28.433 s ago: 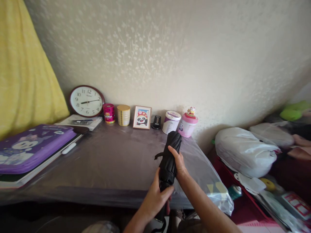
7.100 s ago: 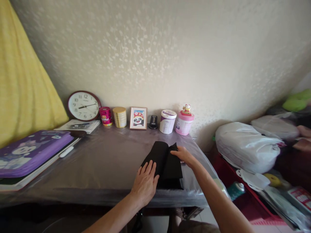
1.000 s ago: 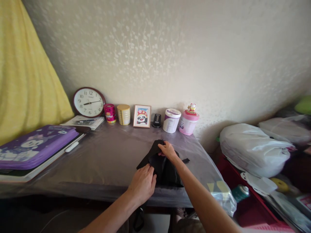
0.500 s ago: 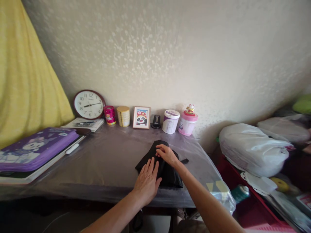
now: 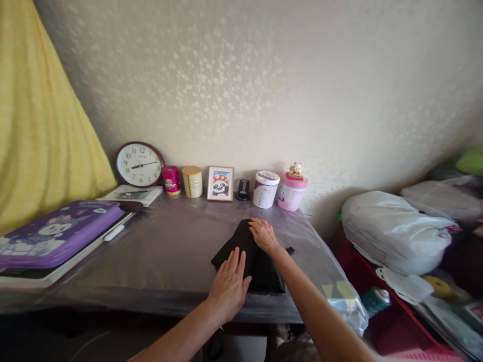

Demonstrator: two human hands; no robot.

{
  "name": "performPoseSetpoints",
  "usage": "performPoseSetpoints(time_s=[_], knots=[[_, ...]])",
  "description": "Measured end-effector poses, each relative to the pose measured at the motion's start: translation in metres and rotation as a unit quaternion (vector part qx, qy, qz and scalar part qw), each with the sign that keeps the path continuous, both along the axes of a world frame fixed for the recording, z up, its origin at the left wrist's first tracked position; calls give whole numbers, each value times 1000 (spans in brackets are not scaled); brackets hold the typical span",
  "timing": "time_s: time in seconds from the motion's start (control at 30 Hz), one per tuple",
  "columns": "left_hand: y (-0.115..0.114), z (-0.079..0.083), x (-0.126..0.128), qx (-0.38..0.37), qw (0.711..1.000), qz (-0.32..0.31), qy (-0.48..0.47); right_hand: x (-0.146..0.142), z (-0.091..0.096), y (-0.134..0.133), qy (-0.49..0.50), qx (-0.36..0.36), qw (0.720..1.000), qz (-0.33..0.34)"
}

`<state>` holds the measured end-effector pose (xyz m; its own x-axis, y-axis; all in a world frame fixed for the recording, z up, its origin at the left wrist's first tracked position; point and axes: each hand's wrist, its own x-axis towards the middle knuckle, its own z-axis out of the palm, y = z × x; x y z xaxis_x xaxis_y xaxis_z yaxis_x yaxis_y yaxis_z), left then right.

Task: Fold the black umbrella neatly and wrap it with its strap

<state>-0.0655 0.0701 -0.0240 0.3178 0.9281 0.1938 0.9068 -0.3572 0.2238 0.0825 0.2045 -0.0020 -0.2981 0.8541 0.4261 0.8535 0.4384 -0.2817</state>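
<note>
A folded piece of thin black fabric (image 5: 236, 246) lies on the table near its front edge, with a short black strap (image 5: 290, 250) sticking out at its right. What kind of item it is, I cannot tell. My left hand (image 5: 229, 284) rests on its near left part, palm down with the fingers stretched out. Over its far right part lies my right hand (image 5: 264, 235), fingers extended and nearly flat on the fabric. Both hands and the forearms cover some of the fabric.
Along the wall stand a clock (image 5: 139, 164), several tins, a picture frame (image 5: 220, 184) and a pink jar (image 5: 292, 193). A purple case (image 5: 56, 234) lies on the table's left. Right of the table are a white plastic bag (image 5: 394, 234) and a red bin (image 5: 396, 327).
My right hand has gone from bent, pinched fingers to extended ones and shifted slightly right and up on the black fabric. My left hand has stayed in place.
</note>
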Motion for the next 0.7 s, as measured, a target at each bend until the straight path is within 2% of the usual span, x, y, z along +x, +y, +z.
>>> performPoseSetpoints(time_s=[0.03,0.13,0.17,0.23,0.3,0.4,0.47,0.6,0.7], knots=[[0,-1,0,2,1000,1,-1,-1,1,0,1,10,1000,6],[1,-4,0,5,1000,4,-1,-6,4,-6,-15,18,994,102],[2,-5,-1,5,1000,2,-2,-7,4,-7,-24,12,993,115],[2,-5,-2,6,1000,-3,-3,-4,5,-8,-31,-7,997,73],[2,-4,-4,-1,1000,-7,-3,5,6,-5,-12,-32,999,-24],[1,1,-7,-18,1000,-11,0,31,11,-2,28,-74,987,-137],[0,4,-8,-26,1000,-15,3,51,13,-4,37,-93,979,-176],[-1,6,-9,-26,999,-21,0,77,13,-14,46,-126,972,-194],[-1,6,-11,-22,999,-33,-5,77,10,-22,59,-127,983,-115]])
